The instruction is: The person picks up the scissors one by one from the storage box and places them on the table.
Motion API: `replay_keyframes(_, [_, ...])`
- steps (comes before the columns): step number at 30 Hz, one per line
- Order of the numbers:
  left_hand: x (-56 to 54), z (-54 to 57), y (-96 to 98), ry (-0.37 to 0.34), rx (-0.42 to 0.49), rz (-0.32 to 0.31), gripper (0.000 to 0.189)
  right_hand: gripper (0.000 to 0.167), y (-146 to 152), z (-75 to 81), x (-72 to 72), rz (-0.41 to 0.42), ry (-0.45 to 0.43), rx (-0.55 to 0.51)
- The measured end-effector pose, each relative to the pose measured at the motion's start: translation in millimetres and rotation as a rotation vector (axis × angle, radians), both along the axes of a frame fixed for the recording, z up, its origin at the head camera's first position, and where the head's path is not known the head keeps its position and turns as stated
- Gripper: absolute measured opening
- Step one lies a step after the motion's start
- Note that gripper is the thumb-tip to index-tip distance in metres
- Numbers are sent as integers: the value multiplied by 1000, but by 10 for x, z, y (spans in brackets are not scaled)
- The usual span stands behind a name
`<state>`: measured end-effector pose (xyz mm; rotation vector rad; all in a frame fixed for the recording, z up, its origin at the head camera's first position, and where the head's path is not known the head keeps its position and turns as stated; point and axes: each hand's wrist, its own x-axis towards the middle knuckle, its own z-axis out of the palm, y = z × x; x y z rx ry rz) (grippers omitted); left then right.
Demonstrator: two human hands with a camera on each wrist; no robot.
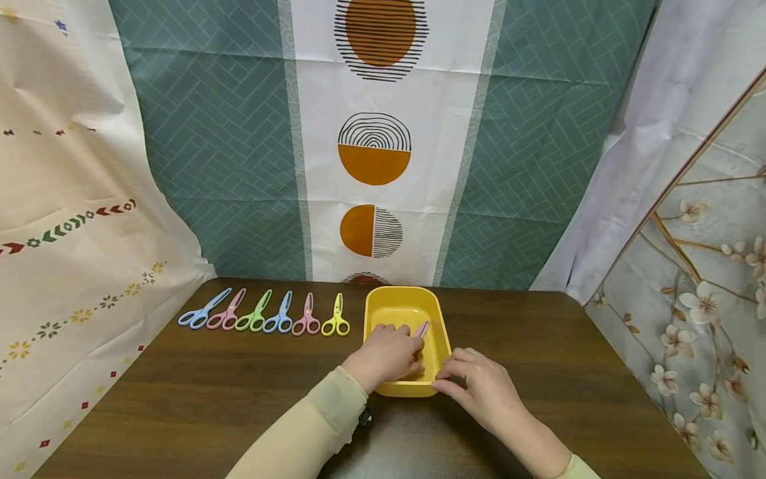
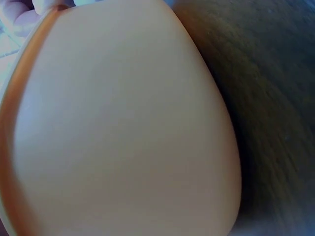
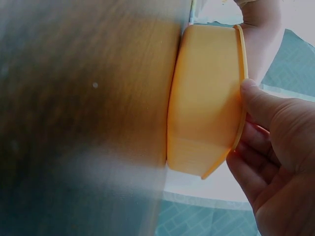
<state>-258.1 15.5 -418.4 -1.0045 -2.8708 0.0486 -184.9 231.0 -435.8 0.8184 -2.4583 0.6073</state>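
A yellow plastic container (image 1: 402, 303) stands on the table. My left hand (image 1: 389, 352) reaches down inside it with curled fingers and holds a pair of pink scissors. Only the blade end of these pink scissors (image 1: 423, 328) shows past the fingers; the handles are hidden by the hand. At the container's right front corner, my right hand (image 1: 481, 386) pinches the rim between thumb and fingers, as the right wrist view also shows. The container's outer wall (image 2: 128, 123) fills most of the left wrist view.
Left of the container, several scissors lie in a row: large blue scissors (image 1: 205, 310), pink scissors (image 1: 227, 313), green scissors (image 1: 254, 314), blue scissors (image 1: 278, 316), pink scissors (image 1: 307, 318) and yellow scissors (image 1: 336, 318). A patterned curtain (image 1: 383, 93) hangs behind the dark wooden table (image 1: 239, 386).
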Motion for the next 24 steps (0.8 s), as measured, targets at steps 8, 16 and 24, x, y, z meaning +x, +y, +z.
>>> replay_keyframes(8, [0,-3,2,44,-4,30,14,20,-4,0,-2,6,-8,-5])
replay_keyframes(16, [-25,-30,16,45,-10,29,10,21,-5,-4,0,10,-10,-10])
replay_keyframes(24, [-3,16,5,84,-19,13,7,19,-1,1,1,5,-8,-7])
